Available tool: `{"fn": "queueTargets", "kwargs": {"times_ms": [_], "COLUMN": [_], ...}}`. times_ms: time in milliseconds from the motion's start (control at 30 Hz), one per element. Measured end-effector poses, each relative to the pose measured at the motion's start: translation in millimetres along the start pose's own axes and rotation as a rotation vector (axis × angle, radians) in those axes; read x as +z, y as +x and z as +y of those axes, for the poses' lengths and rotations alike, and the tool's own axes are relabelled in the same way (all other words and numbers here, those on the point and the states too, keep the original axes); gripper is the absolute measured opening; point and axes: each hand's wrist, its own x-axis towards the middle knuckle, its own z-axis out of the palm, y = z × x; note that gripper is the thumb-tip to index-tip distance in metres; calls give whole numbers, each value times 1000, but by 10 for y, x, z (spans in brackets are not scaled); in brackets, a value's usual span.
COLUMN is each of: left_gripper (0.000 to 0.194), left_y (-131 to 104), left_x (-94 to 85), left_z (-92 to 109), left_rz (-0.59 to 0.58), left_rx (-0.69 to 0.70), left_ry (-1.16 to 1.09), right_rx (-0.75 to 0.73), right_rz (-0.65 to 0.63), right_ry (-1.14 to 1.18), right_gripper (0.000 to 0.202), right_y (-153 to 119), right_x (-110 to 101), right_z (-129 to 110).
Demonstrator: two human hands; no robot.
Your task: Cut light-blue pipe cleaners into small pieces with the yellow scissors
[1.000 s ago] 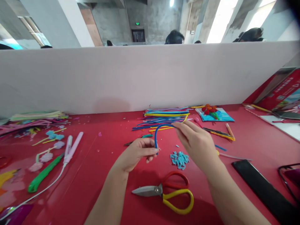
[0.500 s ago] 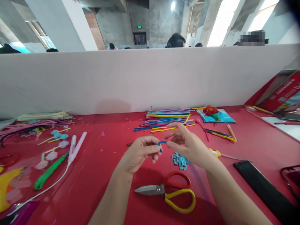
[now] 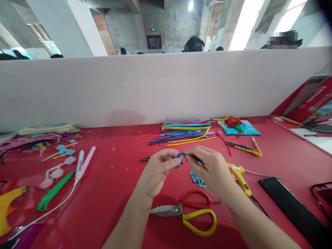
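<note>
A blue pipe cleaner [image 3: 181,154] is stretched between my two hands, its left end curled into a small hook. My left hand [image 3: 163,170] pinches the hooked end between thumb and fingertips. On the other side, my right hand [image 3: 211,166] is closed on the length of the stem, which runs back under its fingers. Beneath the hands lie large scissors [image 3: 178,210] with one red and one yellow handle, their blades pointing left. Cut light-blue pieces [image 3: 197,180] form a small heap, partly covered by my right hand.
Pipe cleaners [image 3: 184,131] are piled by the white partition [image 3: 166,86]. Rightward are a yellow glue gun [image 3: 241,178], a black flat case [image 3: 290,207] and a blue packet [image 3: 241,128] with red flowers. To the left lie a green-handled knife [image 3: 55,190] and a pink corded tool [image 3: 84,164].
My right hand has closed its fingers on the pipe cleaner, where they were more spread before. Both hands have shifted slightly right, showing more of the glue gun.
</note>
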Motion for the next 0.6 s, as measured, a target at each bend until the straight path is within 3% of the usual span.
{"fn": "queueTargets", "kwargs": {"times_ms": [233,600], "left_gripper": [8,10], "left_y": [-7,-35], "left_x": [3,75], "left_z": [1,0], "left_rz": [-13,11], "left_rx": [-38,-19], "left_ry": [79,-13], "right_rx": [-2,-12], "right_rz": [19,43], "right_ry": [14,-3], "right_gripper": [18,11], "right_y": [-11,-7], "right_x": [-54,-62], "right_z": [-3,-23]}}
